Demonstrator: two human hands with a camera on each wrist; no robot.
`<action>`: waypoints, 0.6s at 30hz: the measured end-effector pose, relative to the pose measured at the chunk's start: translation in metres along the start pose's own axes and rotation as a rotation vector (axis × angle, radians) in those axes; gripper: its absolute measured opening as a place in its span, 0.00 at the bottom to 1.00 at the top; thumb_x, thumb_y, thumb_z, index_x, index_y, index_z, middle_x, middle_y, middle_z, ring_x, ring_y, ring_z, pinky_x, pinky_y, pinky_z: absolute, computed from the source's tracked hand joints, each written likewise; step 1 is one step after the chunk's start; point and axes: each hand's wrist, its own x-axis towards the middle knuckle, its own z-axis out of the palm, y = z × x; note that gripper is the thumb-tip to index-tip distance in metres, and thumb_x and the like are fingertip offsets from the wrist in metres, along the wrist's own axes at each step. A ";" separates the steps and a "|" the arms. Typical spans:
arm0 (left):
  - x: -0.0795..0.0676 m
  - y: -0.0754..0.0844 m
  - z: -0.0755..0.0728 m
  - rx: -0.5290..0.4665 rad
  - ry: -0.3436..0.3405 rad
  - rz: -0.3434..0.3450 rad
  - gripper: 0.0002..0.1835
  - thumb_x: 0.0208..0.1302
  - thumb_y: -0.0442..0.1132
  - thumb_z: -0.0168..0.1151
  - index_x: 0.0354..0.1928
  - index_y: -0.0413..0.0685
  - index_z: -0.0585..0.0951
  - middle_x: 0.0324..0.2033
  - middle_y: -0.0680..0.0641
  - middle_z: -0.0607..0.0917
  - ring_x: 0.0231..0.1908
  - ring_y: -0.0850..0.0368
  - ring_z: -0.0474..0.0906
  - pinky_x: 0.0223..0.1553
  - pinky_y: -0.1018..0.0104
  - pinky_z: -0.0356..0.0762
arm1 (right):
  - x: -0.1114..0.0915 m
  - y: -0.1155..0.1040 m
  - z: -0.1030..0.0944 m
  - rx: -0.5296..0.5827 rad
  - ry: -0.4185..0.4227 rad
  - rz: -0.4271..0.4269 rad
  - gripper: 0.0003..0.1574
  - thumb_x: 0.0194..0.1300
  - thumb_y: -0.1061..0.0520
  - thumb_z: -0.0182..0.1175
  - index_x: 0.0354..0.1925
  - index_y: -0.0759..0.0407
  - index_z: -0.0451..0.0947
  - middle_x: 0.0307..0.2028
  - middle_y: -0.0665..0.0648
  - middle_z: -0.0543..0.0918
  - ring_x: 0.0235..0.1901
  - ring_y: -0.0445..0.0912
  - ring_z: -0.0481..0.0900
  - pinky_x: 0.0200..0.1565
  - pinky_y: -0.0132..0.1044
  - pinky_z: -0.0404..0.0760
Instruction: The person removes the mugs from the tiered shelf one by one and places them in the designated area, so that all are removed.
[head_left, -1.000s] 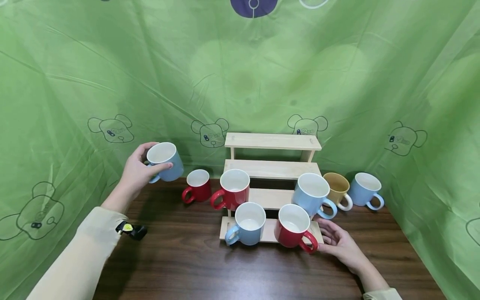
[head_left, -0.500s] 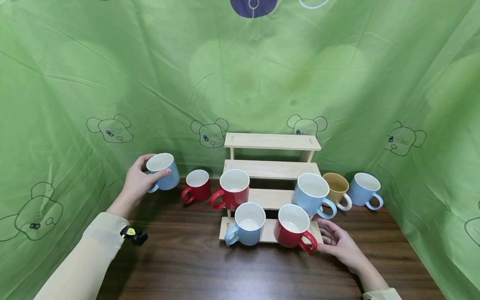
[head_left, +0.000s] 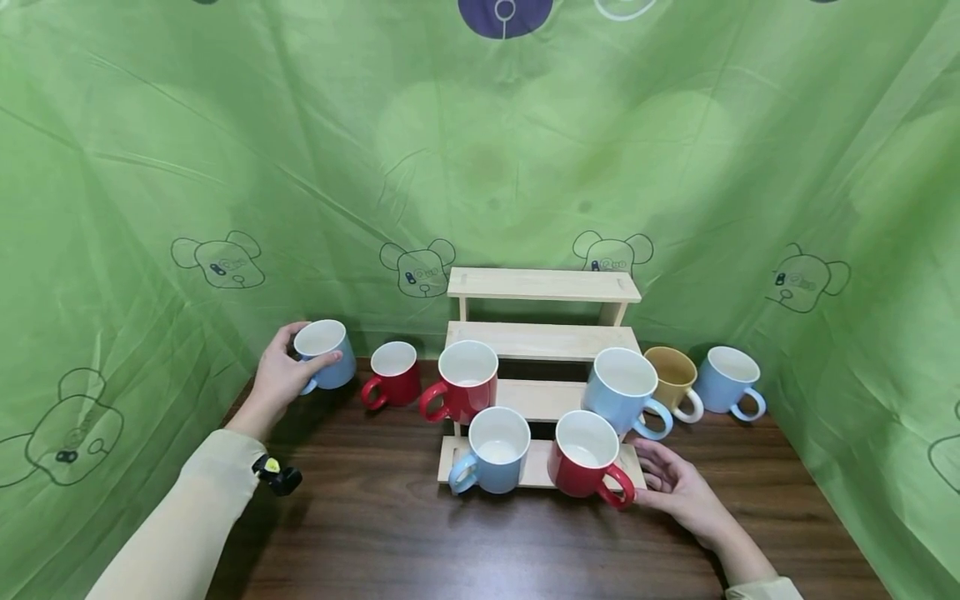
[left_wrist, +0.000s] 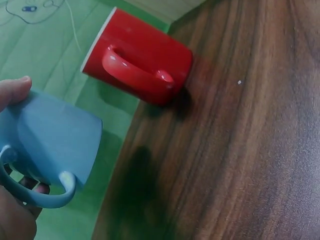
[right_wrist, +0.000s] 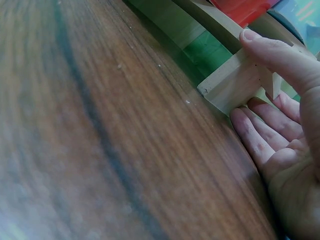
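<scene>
At the far left of the head view, my left hand grips a light blue mug, thumb across its side and fingers behind. The left wrist view shows that blue mug upside-handled toward the palm, its base apart from the table and a shadow below. A red mug stands just right of it. My right hand holds the lower right end of a stepped wooden rack. In the right wrist view its thumb lies on the front board, fingers curled behind.
On the rack's lower steps stand two red mugs and two blue mugs. A yellow mug and another blue mug stand right of it. Green cloth hangs behind the brown table.
My left hand has lowered the light blue mug toward the table's back left edge. The right hand has stayed at the rack's end, and the other mugs stand as before.
</scene>
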 end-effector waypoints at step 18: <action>0.000 -0.026 0.008 0.030 -0.042 -0.046 0.52 0.64 0.54 0.83 0.81 0.42 0.64 0.71 0.33 0.75 0.66 0.38 0.73 0.57 0.55 0.73 | 0.000 0.002 0.001 0.014 0.005 0.007 0.47 0.66 0.73 0.72 0.76 0.79 0.60 0.63 0.41 0.82 0.62 0.33 0.81 0.59 0.29 0.82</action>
